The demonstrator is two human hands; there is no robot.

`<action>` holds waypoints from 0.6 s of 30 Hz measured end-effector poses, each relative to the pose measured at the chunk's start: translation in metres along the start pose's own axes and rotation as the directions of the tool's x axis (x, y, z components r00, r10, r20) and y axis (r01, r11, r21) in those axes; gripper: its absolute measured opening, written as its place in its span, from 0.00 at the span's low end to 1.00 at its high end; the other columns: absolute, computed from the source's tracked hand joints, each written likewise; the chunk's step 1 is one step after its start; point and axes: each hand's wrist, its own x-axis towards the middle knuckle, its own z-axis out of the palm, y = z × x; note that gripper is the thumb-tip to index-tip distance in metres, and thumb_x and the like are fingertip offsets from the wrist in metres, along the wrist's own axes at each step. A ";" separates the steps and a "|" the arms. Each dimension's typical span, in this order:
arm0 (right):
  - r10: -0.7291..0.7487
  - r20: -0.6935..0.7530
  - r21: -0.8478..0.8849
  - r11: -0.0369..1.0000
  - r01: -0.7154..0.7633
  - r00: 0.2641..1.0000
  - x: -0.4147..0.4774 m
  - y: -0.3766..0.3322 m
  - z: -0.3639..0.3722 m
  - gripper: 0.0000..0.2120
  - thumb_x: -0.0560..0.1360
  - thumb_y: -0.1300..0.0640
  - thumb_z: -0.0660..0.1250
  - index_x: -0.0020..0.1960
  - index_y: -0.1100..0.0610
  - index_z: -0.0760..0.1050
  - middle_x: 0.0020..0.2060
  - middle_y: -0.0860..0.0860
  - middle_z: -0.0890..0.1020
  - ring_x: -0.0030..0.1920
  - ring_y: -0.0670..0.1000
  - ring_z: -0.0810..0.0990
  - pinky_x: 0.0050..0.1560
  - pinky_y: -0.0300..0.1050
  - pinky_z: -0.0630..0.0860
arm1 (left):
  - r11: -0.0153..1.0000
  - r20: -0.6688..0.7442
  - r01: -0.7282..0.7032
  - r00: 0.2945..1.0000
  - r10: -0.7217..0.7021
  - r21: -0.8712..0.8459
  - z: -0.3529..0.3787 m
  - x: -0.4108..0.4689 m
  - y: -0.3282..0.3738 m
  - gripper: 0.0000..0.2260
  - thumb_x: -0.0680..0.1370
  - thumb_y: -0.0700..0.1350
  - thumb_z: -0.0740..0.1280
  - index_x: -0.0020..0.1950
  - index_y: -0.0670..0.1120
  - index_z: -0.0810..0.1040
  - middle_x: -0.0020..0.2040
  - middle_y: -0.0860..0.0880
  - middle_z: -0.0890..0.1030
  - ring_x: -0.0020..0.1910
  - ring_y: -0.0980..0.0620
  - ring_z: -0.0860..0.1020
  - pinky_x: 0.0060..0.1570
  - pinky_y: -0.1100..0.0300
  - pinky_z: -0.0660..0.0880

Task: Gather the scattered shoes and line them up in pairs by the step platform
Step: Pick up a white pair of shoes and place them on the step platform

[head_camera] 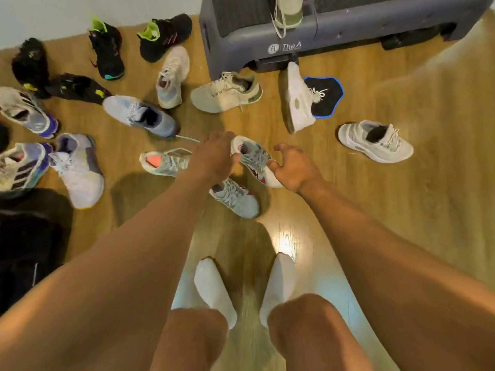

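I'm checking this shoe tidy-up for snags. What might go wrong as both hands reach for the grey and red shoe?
1. The left hand and right hand look open around the grey and red shoe; it may slip.
2. Its apparent mate lies under the left forearm and may get knocked.
3. A loose lace trails nearby and may snag.

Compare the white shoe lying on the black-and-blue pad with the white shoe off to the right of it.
The shoe on the pad lies tipped on its side, its side panel facing up; the shoe to the right stands upright on its sole, opening up. The first overlaps the black-and-blue pad near the step platform; the second sits alone on bare floor. Both are white, laced, and untouched by either hand.
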 end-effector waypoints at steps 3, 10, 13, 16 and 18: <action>-0.012 0.001 -0.009 1.000 0.012 1.000 0.057 0.025 0.055 0.22 0.78 0.51 0.64 0.69 0.56 0.69 0.65 0.58 0.75 0.64 0.59 0.73 0.61 0.47 0.70 | 0.999 0.007 -0.016 1.000 0.015 0.028 0.065 0.049 -0.027 0.22 0.80 0.50 0.63 0.72 0.46 0.66 0.66 0.39 0.72 0.64 0.37 0.70 0.61 0.47 0.67; -0.067 -0.048 -0.073 0.995 0.063 0.997 0.161 0.067 0.152 0.29 0.74 0.49 0.70 0.71 0.54 0.64 0.65 0.56 0.73 0.63 0.58 0.72 0.61 0.50 0.71 | 0.990 0.033 -0.068 0.997 0.064 0.120 0.163 0.150 -0.081 0.26 0.75 0.50 0.67 0.72 0.50 0.65 0.70 0.42 0.69 0.68 0.40 0.67 0.66 0.43 0.66; -0.056 -0.059 -0.134 0.990 0.048 0.997 0.190 0.079 0.170 0.37 0.71 0.47 0.73 0.73 0.51 0.58 0.67 0.55 0.70 0.65 0.59 0.70 0.63 0.55 0.71 | 0.972 0.040 -0.123 0.992 0.117 0.202 0.182 0.178 -0.089 0.29 0.75 0.51 0.69 0.73 0.51 0.63 0.73 0.43 0.62 0.71 0.39 0.63 0.68 0.42 0.64; -0.041 -0.064 -0.130 0.991 0.032 0.997 0.209 0.084 0.183 0.40 0.68 0.48 0.75 0.72 0.50 0.56 0.65 0.55 0.71 0.62 0.59 0.73 0.60 0.58 0.73 | 0.938 0.046 -0.188 0.982 0.183 0.290 0.192 0.196 -0.089 0.28 0.76 0.54 0.69 0.73 0.50 0.65 0.74 0.43 0.59 0.70 0.39 0.63 0.67 0.44 0.65; -0.051 -0.087 -0.154 0.987 0.037 0.995 0.216 0.086 0.193 0.42 0.68 0.48 0.76 0.72 0.50 0.54 0.63 0.55 0.73 0.60 0.59 0.74 0.58 0.57 0.75 | 0.915 0.048 -0.231 0.972 0.228 0.330 0.198 0.202 -0.086 0.24 0.77 0.53 0.68 0.70 0.49 0.68 0.71 0.42 0.62 0.67 0.41 0.66 0.64 0.45 0.69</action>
